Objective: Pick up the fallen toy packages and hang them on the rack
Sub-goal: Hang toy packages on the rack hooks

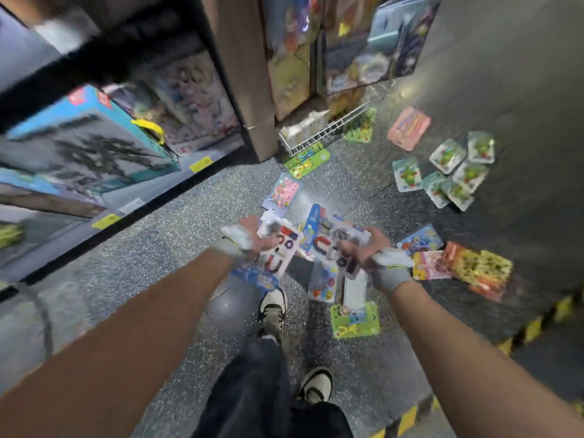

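Head view is smeared by motion, yet both hands are plainly loaded. The left hand (252, 240) has its fingers curled round the edge of a white magnet package (278, 251), and the right hand (358, 249) clamps a blue magnet package (328, 235) beside it, the two cards overlapping above the floor (189, 248). Each hand may hold more than one card; the blur hides that. The grips sit at the card edges, so a slick blister pack could slide out on the way up to the rack (357, 52), which hangs crowded at the top of the view. With both hands full, there is no free finger to line a hang hole up on a peg, and forcing it one-handed could tear the hole or knock hung stock loose. Many loose packages (455, 175) lie scattered to the right, and a green card (354, 320) lies just beside the forward shoe (272, 308), so a step toward the rack risks treading on one and crushing it, or slipping. The wire basket (319, 134) at the foot of the rack could catch a foot too.
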